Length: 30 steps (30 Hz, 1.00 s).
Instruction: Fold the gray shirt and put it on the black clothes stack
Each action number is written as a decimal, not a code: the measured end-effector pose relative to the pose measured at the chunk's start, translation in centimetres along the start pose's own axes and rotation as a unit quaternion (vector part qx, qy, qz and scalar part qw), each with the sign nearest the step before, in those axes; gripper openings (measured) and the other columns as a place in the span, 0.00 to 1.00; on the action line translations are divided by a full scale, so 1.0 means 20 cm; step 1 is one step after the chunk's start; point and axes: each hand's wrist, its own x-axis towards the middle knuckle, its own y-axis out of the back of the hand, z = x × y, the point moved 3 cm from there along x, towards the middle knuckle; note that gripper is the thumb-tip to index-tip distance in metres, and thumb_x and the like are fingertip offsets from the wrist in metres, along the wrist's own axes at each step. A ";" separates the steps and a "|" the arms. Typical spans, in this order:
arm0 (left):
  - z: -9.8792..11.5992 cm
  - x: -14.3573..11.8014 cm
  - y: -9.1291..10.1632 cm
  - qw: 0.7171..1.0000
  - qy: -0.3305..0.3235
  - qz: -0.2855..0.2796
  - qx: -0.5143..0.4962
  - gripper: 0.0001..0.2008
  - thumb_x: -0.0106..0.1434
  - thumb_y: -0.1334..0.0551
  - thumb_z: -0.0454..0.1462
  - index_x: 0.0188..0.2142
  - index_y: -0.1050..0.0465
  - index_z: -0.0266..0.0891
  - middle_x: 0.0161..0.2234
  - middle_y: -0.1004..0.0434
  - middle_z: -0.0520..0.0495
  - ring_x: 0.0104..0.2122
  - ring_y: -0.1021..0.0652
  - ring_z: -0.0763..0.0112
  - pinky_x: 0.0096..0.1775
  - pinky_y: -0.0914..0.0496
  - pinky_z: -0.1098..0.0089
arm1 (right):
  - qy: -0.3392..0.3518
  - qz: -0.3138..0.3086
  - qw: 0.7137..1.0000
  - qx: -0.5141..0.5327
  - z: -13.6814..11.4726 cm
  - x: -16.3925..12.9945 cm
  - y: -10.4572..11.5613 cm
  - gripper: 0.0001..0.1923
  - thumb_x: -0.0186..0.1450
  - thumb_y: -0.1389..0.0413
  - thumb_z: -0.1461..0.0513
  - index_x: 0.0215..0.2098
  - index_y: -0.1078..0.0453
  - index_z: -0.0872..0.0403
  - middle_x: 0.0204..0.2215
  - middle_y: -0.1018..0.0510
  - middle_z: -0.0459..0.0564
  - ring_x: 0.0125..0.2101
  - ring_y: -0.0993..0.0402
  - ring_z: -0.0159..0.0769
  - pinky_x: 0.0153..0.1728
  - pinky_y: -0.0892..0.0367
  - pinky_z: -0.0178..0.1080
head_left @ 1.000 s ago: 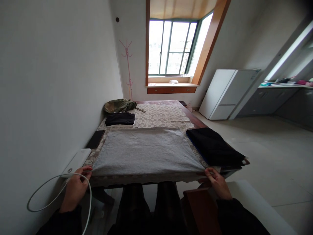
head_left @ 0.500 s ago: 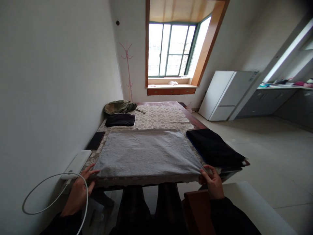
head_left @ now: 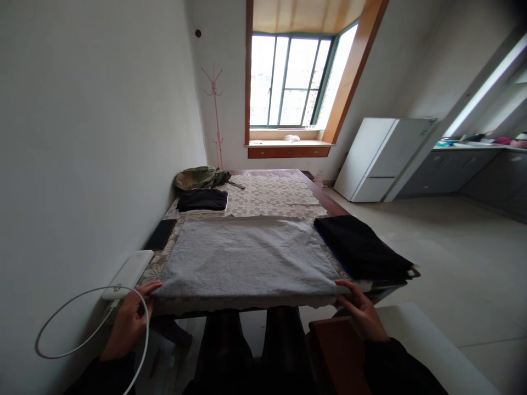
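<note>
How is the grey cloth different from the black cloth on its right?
The grey cloth is light and spread flat in a wide sheet; the black cloth is dark, narrower and folded into a thicker pile. The left hand and right hand touch the grey cloth's near corners; neither touches the black cloth. Both lie on the table.

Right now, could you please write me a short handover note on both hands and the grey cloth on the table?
Left hand: fingers pinch the near left corner of the flat grey rectangular cloth.
Right hand: fingers pinch the near right corner.
Things: the cloth lies spread flat on the lace-covered wooden table, its near edge along the table's near edge. A folded black cloth stack lies to its right, a smaller folded black garment behind it on the left, and a white flat device with a looping white cable by the left hand.
Done: cloth laid out, fairly smooth.
Left: judging by the folded piles, folding it; no fold visible yet.
</note>
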 end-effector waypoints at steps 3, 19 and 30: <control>-0.01 0.04 -0.01 0.999 -0.030 -0.026 0.002 0.16 0.66 0.43 0.42 0.48 0.22 0.43 0.50 0.17 0.43 0.52 0.19 0.56 0.59 0.27 0.52 | 0.007 0.010 1.000 -0.027 0.00 0.01 0.01 0.27 0.59 0.34 0.49 0.53 0.26 0.51 0.25 0.21 0.45 0.29 0.23 0.41 0.33 0.27 0.39; -0.13 0.04 0.02 0.997 0.066 0.012 -0.033 0.15 0.65 0.41 0.51 0.42 0.23 0.47 0.41 0.13 0.48 0.41 0.15 0.56 0.44 0.20 0.60 | 0.038 0.076 0.992 -0.095 0.00 0.06 0.06 0.23 0.57 0.36 0.45 0.43 0.20 0.49 0.25 0.20 0.46 0.27 0.24 0.43 0.30 0.28 0.40; -0.12 -0.05 -0.08 0.994 -0.099 -0.039 -0.004 0.12 0.63 0.38 0.41 0.47 0.25 0.49 0.52 0.16 0.47 0.56 0.20 0.53 0.59 0.27 0.51 | 0.042 0.038 0.994 -0.094 0.02 0.07 0.09 0.25 0.58 0.36 0.43 0.46 0.20 0.50 0.25 0.20 0.46 0.28 0.24 0.42 0.33 0.28 0.40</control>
